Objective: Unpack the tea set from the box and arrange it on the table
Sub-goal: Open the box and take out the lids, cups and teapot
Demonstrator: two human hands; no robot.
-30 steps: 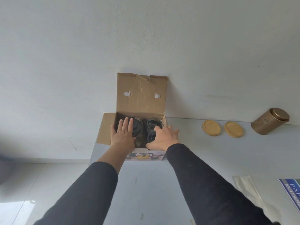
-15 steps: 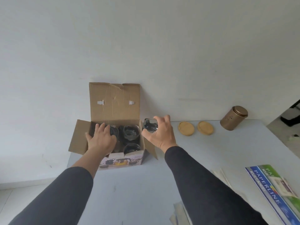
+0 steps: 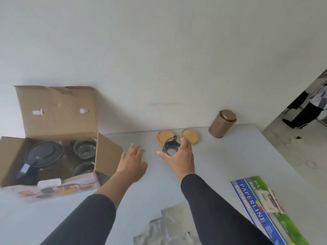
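Observation:
The open cardboard box stands at the table's left, its lid flap up against the wall. Inside lie a dark-lidded glass teapot and two glass cups. My right hand grips a glass cup from above, just in front of the left of two round wooden coasters. My left hand hovers over the table between box and cup, fingers spread, holding nothing.
A gold tea canister stands by the wall right of the coasters. A colourful paper pack lies at the near right, crumpled plastic wrap at the near edge. The table ends at the right; floor lies beyond.
My right hand has lifted a glass cup out of the box and carried it right to the coasters. My left hand has left the box and moved right over the table.

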